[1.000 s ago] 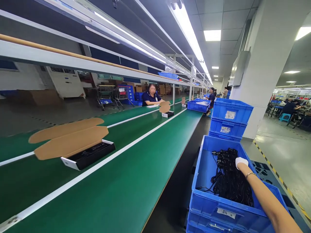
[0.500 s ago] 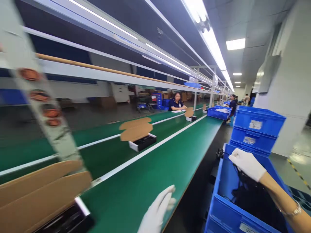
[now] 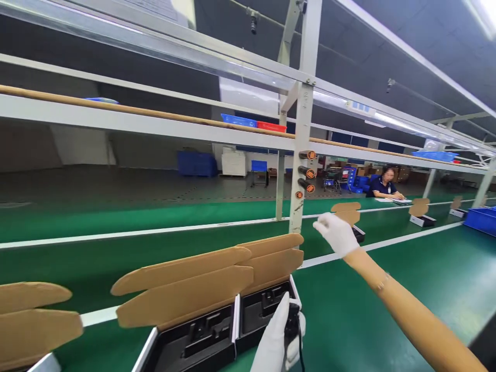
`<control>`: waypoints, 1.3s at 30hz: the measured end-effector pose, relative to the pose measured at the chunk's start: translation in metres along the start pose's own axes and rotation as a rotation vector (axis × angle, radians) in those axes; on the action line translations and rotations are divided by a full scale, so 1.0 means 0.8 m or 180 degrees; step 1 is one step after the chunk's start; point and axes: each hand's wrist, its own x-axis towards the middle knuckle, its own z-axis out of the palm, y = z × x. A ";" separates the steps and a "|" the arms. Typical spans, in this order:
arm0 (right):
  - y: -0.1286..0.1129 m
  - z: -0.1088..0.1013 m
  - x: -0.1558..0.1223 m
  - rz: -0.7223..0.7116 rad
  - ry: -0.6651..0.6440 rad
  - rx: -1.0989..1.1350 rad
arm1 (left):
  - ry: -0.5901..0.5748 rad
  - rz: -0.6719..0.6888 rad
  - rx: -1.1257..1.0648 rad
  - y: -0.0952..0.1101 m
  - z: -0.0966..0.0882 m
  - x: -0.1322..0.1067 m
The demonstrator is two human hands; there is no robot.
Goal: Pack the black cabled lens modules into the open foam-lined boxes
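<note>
My left hand [image 3: 273,336], in a white glove, is closed around a small black corded piece [image 3: 291,325]; its cable hangs down beside the fingers. It is in front of an open carton [image 3: 267,305] with a black moulded insert. A second open carton [image 3: 205,336] adjoins it on the left, its brown lid raised. My right hand [image 3: 336,233], also gloved, is raised above the green bench with curled fingers, near the post. Whether anything is in its fingers cannot be made out. Behind it stands another open carton [image 3: 346,209], partly covered by the hand.
A white metal post [image 3: 304,119] with several orange-ended black cylinders [image 3: 308,172] rises behind the cartons. More open cartons [image 3: 420,212] stand along the green bench [image 3: 372,299]. A co-worker [image 3: 387,183] sits across it. A blue bin [image 3: 480,219] is at the right.
The view has swung left, away from the stacked bins. My right hand has left the blue bin and is over the bench. My left hand, which looked empty, now holds the black corded piece.
</note>
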 end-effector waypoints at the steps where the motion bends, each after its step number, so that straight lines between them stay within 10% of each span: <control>1: -0.001 0.023 0.037 0.0062 0.0226 0.0217 | 0.0055 0.0024 0.0098 0.007 -0.010 0.002; 5: -0.014 0.092 0.129 0.0174 0.0790 0.0741 | 0.0079 0.0207 0.0087 0.020 -0.036 0.011; 10: -0.028 0.102 0.140 0.0090 0.0924 0.0872 | -0.0003 0.0593 -0.0417 0.023 -0.045 0.011; 14: -0.041 0.063 0.079 0.0394 0.0515 0.1296 | -0.0002 0.0434 -0.0749 0.027 -0.040 0.007; 19: -0.081 0.009 -0.067 0.0783 -0.1362 0.2010 | -0.0274 0.0271 -0.0966 0.025 -0.028 0.010; 22: -0.103 -0.010 -0.138 0.0709 -0.1815 0.1706 | -0.0268 0.0039 -0.0988 0.016 -0.008 0.004; 32: -0.086 -0.050 -0.201 -0.0765 -0.1645 0.0865 | -0.0295 -0.0559 -0.0947 -0.010 0.038 -0.030; 39: -0.078 -0.061 -0.215 -0.1436 -0.0517 -0.0231 | 0.0138 0.0916 0.0926 0.003 0.048 -0.073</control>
